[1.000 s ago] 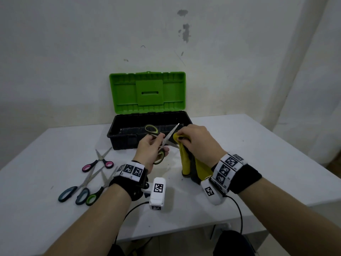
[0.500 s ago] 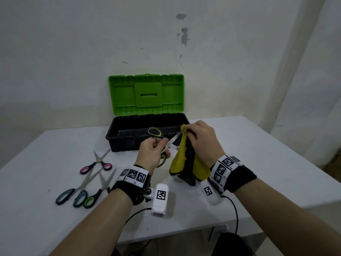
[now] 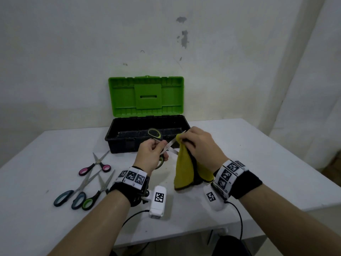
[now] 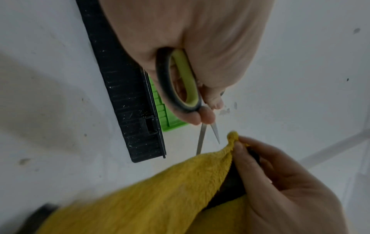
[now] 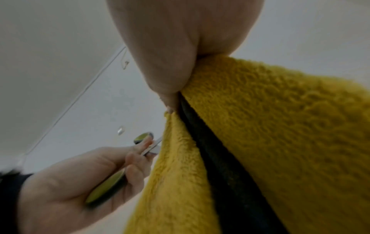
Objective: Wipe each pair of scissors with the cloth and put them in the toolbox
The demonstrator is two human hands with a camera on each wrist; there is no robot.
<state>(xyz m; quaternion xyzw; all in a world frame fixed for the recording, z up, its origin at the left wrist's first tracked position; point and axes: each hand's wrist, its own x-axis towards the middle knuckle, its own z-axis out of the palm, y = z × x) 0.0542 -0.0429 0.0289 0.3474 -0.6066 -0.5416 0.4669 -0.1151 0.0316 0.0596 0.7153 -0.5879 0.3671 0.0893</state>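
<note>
My left hand (image 3: 154, 151) grips green-and-black-handled scissors (image 3: 156, 134) by the handles, blades spread and pointing right, raised in front of the toolbox (image 3: 127, 145). In the left wrist view the scissors (image 4: 180, 82) show their two blade tips just short of the cloth (image 4: 160, 190). My right hand (image 3: 198, 145) pinches a yellow cloth (image 3: 184, 170) with a dark underside around one blade; the rest of the cloth hangs down. The right wrist view shows the cloth (image 5: 270, 134) close up and the left hand (image 5: 80, 182) beyond it.
The black toolbox stands open with its green lid (image 3: 145, 96) upright against the wall. Three more pairs of scissors lie on the white table (image 3: 258, 154) at the left: pink-handled (image 3: 95, 165), blue-handled (image 3: 73, 194) and green-handled (image 3: 96, 194).
Both hands have risen a little with the scissors and cloth. The right hand has slid the cloth along the blade towards its tip, and the cloth hangs clear of the table.
</note>
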